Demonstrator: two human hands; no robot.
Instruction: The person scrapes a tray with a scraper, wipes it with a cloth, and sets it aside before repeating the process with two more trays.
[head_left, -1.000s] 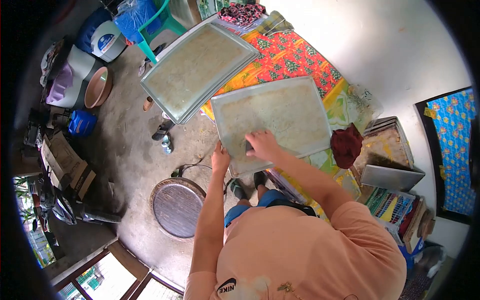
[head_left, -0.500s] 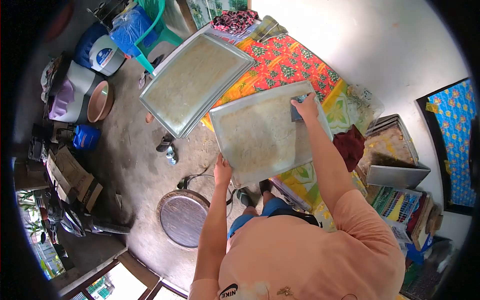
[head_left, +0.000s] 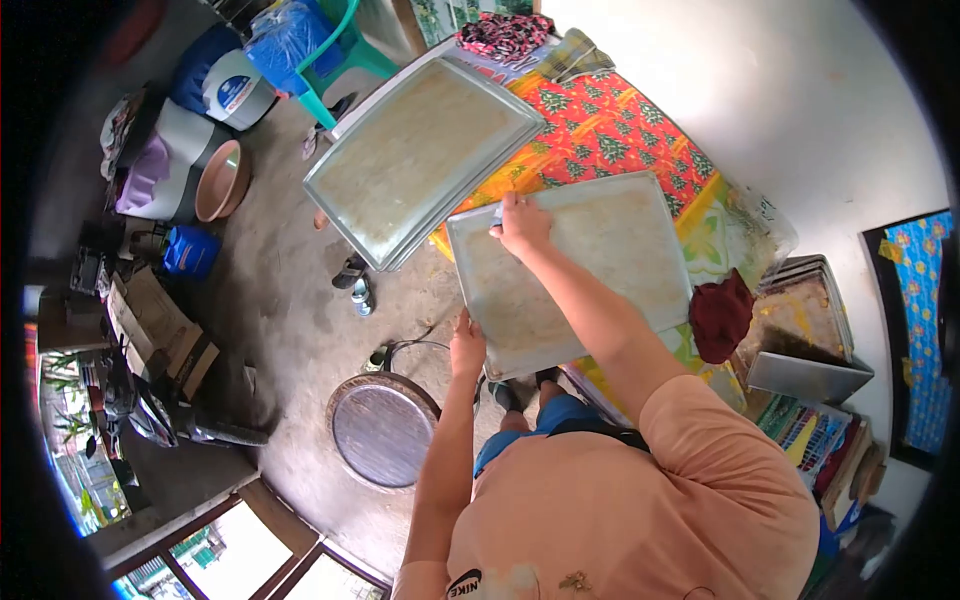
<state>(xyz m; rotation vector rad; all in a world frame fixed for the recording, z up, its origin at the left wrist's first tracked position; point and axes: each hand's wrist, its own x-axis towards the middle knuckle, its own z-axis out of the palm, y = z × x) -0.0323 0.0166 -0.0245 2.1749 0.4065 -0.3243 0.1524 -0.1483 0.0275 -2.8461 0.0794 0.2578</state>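
Note:
A large baking tray (head_left: 610, 260) lies on the table before me, its pale surface stained brown. My left hand (head_left: 467, 345) is closed on the tray's near left edge, steadying it. Over the tray's far left part, my right hand (head_left: 524, 226) is closed on a flat scraper (head_left: 497, 218), pressed down close to the rim. Most of the scraper is hidden by the fingers. A stack of similar trays (head_left: 420, 150) lies just beyond, to the left, overhanging the table edge.
A red and yellow patterned cloth (head_left: 610, 130) covers the table. At the right are a maroon cloth (head_left: 721, 316) and crusted trays (head_left: 800, 310). A round stool (head_left: 385, 430) stands on the floor at my left. A green chair (head_left: 350, 60) is at the back.
My right hand has swept the scraper from the tray's right side to its far left. My left hand stays on the edge. The whole view has shifted slightly.

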